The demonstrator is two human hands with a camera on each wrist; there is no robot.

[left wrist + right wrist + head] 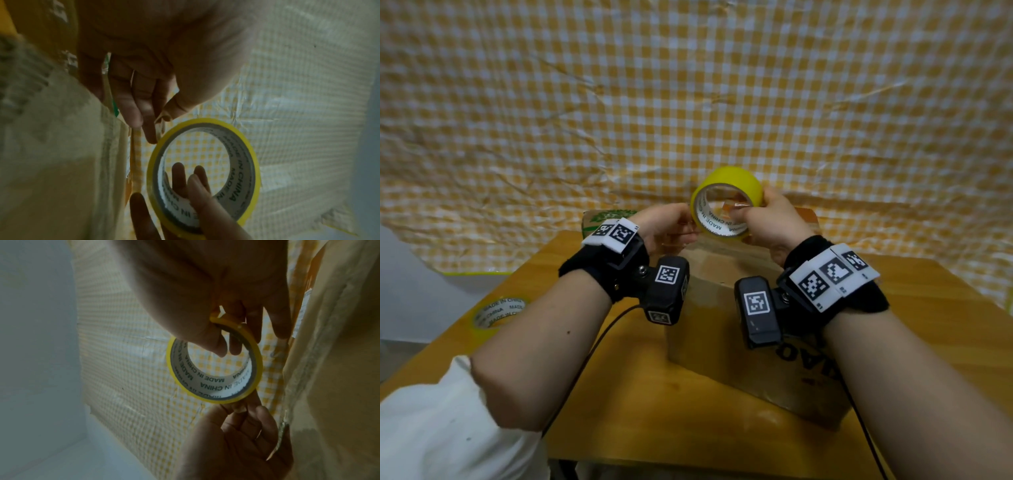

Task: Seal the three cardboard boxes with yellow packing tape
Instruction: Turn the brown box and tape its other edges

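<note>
Your right hand (774, 222) grips the yellow tape roll (727, 202) w/ fingers curled thru its core & thumb on the outer rim, holding it in the air above the far end of the cardboard box (750, 346). Your left hand (667, 228) sits just beside the roll's left edge, thumb & forefinger pinched at the rim; can't tell if they've got the loose tape end. Box sits on the wooden table (619, 377), its top under your wrists. A 2nd box (606, 219) w/ green print stands behind your left wrist. A 2nd tape roll (496, 313) lies flat near the table's left edge. Checked yellow cloth (688, 102) hangs behind.
</note>
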